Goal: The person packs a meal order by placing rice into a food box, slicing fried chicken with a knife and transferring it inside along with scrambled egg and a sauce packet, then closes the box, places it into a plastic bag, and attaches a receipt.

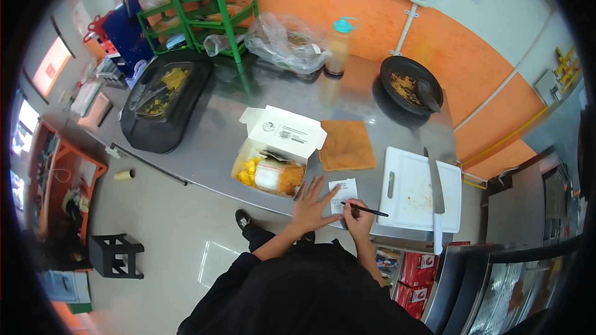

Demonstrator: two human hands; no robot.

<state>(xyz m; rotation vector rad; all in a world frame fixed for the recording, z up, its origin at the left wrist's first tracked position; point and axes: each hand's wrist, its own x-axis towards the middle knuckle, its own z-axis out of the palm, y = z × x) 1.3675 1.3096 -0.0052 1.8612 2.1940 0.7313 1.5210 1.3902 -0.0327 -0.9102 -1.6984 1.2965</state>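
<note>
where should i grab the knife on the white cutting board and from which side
Take the knife by its white handle, probably best from the near side: that end juts past the near edge of the white cutting board, while the blade points away across it.

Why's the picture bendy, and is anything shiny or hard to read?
Head view: a wide lens likely bends the counter, and corners go black; head view: its metal mirrors the green rack; head view: the receipt is too small to read.
</note>
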